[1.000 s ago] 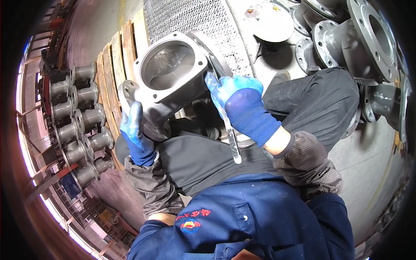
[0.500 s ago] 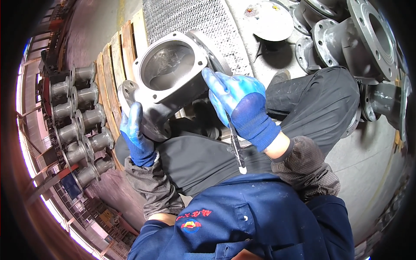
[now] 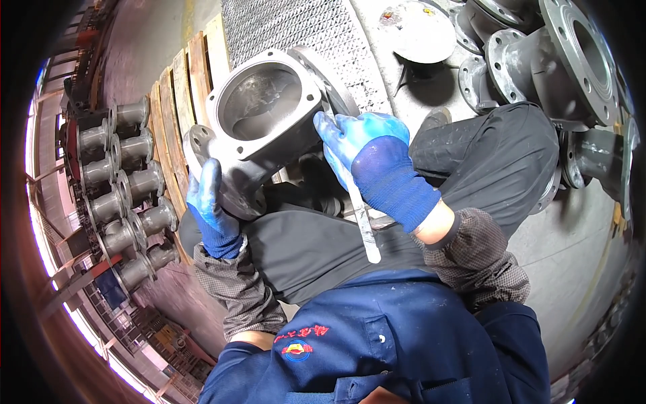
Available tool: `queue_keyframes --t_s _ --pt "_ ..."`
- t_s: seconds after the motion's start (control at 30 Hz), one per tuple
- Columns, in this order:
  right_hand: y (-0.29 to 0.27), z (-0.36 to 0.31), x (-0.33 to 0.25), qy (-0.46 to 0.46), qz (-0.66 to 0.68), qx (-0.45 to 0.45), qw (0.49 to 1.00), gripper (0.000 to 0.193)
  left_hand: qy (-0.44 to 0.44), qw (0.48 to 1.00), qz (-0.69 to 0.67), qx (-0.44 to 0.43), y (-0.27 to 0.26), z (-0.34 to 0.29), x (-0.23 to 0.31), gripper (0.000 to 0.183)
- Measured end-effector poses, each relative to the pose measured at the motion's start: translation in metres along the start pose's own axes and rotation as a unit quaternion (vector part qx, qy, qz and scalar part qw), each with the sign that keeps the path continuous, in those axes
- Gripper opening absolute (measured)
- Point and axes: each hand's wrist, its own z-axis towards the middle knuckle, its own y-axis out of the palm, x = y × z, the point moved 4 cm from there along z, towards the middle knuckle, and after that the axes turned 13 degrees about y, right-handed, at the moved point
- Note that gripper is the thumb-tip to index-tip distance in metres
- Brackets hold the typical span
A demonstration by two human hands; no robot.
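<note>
A grey cast valve body (image 3: 282,153) is tilted in front of me over my legs, its large round opening facing up inside a squarish flange with bolt holes. Two round side flanges stick out, one to the left and one at the far right. My left hand (image 3: 213,205) is wrapped round the near left flange, fingers partly behind it. A thin flat metal strip with a rounded end and whitish smears (image 3: 364,229) is gripped in my right hand (image 3: 367,148). The strip's other tip reaches between the body and its far right flange. Both hands wear blue gloves.
Wooden pallet slats (image 3: 178,101) and a diamond-patterned metal mesh (image 3: 296,27) lie beyond the casting. A round whitish-topped stool (image 3: 420,37) stands at the back right, near large flanged castings (image 3: 538,64). Rows of smaller flanged pipes (image 3: 134,182) are stacked at left.
My right hand has shifted slightly and rolled, so the strip now shows its broad, bright face instead of its narrow edge. My left hand and the valve body look unmoved.
</note>
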Motion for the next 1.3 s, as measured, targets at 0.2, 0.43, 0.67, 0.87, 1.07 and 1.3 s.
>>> queue_keyframes --t_s 0.2,0.43,0.67,0.87,1.07,1.3 --pt "-0.009 -0.003 0.012 0.052 0.306 0.041 0.950 0.031 -0.076 0.996 -0.033 -0.019 -0.001 -0.011 -0.010 0.036" --pt "0.001 -0.007 0.015 0.158 0.395 0.083 0.901 0.025 -0.102 0.993 -0.052 -0.016 -0.002 -0.016 -0.010 0.031" --pt "-0.010 -0.009 0.011 0.049 0.295 0.071 0.951 0.034 -0.145 0.987 -0.062 -0.042 -0.002 -0.018 -0.014 0.027" --pt "-0.014 -0.014 0.018 -0.029 0.205 0.031 0.978 0.049 -0.164 0.979 -0.119 -0.009 0.000 -0.016 -0.016 0.022" --pt "-0.017 -0.014 0.010 0.009 0.266 0.049 0.963 0.038 0.023 1.000 0.014 -0.001 0.000 -0.001 0.000 0.037" --pt "0.018 -0.011 0.014 0.144 0.545 0.079 0.822 0.028 -0.055 0.998 -0.014 -0.027 -0.002 -0.010 -0.007 0.032"
